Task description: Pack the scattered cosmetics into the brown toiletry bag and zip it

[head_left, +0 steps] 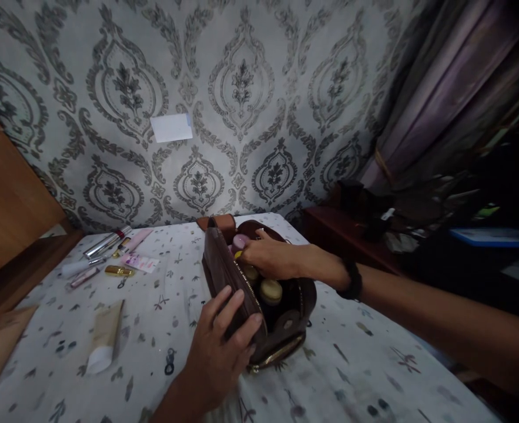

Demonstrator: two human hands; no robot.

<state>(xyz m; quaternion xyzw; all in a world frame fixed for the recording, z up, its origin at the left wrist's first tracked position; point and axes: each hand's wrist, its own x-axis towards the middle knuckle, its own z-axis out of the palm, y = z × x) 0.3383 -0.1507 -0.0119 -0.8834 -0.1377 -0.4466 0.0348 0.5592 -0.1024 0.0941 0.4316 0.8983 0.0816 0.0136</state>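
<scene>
A dark brown zippered bag (233,288) stands unzipped on the bed-like surface with a printed white cloth (162,352). My left hand (219,343) lies against the bag's near left side, fingers spread over its edge. Into the bag's mouth reaches my right hand (272,255), a dark band on its wrist. Its fingertips are partly hidden among the contents, so what they grip, if anything, does not show. Beside them are a pink round-lidded item (240,241) and a bit of yellow. A small round jar with a pale lid (271,290) sits lower in the bag.
A beige tube with a white cap (104,338) lies left of the bag. Farther back are a gold tube (119,271), a pink-and-white packet (140,262) and several slim cosmetics. A wooden panel (12,205) borders the left; a patterned wall (241,153) rises behind.
</scene>
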